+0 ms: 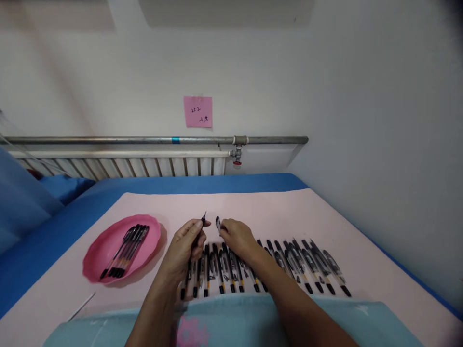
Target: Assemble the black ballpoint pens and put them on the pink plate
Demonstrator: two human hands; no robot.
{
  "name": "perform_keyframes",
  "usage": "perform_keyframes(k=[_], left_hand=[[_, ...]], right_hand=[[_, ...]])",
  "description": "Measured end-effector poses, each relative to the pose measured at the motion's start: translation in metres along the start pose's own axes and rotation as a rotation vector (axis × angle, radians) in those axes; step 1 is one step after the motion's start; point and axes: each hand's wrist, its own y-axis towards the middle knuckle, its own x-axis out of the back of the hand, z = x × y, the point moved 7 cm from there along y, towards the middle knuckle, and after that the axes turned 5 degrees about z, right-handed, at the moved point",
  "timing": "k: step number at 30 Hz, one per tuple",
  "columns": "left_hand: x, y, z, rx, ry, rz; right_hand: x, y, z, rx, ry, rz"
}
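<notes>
My left hand (190, 243) is closed around a black pen (203, 219), its bare metal tip pointing up and away from me. Just to the right, my right hand (237, 235) pinches a pen cap (218, 222) with a dark clip, held apart from the pen tip. Under and beside both hands lies a row of pens (307, 262) with black ends and clear barrels, with loose caps among them. My right forearm hides part of this row.
A pink scalloped plate (90, 255) at the left holds several capped pens (130, 248). A thin white stick (82, 306) lies near the front left on the pink table cover (173, 205). Behind stand a radiator (144, 166) and a metal pipe (119, 140); a wall borders the right.
</notes>
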Motion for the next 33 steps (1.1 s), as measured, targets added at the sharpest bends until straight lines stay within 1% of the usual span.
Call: perform_keyframes(k=[3,6,11,16,19,22,23,24,25,27,28,29,31,33], left_hand=[[0.0,0.001,0.002,0.006,0.031,-0.005],[-0.001,0.001,0.003,0.015,0.052,-0.003],[0.0,0.001,0.005,0.021,0.06,-0.007],[-0.001,0.001,0.005,0.029,0.061,-0.009],[0.0,0.002,0.005,0.036,0.07,-0.016],[0.001,0.002,0.007,0.06,0.09,-0.018],[0.0,0.002,0.008,0.071,0.1,-0.013],[-0.001,0.002,0.009,0.081,0.112,-0.003],[-0.003,0.001,0.01,0.089,0.124,0.01],[-0.007,0.001,0.011,0.1,0.147,0.035],[-0.008,0.001,0.011,0.102,0.158,0.043],[-0.009,0.001,0.012,0.105,0.168,0.045],[-0.01,0.0,0.011,0.108,0.179,0.04],[-0.01,0.0,0.011,0.103,0.179,0.032]], right_hand=[[-0.012,0.004,-0.002,-0.02,-0.024,0.022],[-0.018,0.007,-0.004,-0.027,-0.038,0.04],[-0.02,0.008,-0.006,-0.041,-0.033,0.029],[-0.023,0.01,-0.008,-0.077,0.025,0.027],[-0.016,0.01,-0.011,-0.101,0.094,-0.006],[0.002,0.009,-0.011,-0.102,0.175,-0.085],[0.01,0.009,-0.01,-0.1,0.272,-0.119],[0.018,0.007,-0.009,-0.1,0.429,-0.155],[0.024,0.006,-0.009,-0.097,0.656,-0.187],[0.031,0.003,-0.004,-0.08,1.179,-0.225],[0.033,0.002,0.0,-0.061,1.396,-0.227],[0.034,0.001,0.006,-0.04,1.536,-0.219],[0.034,-0.001,0.016,-0.003,1.659,-0.185],[0.032,-0.002,0.022,0.007,1.657,-0.162]])
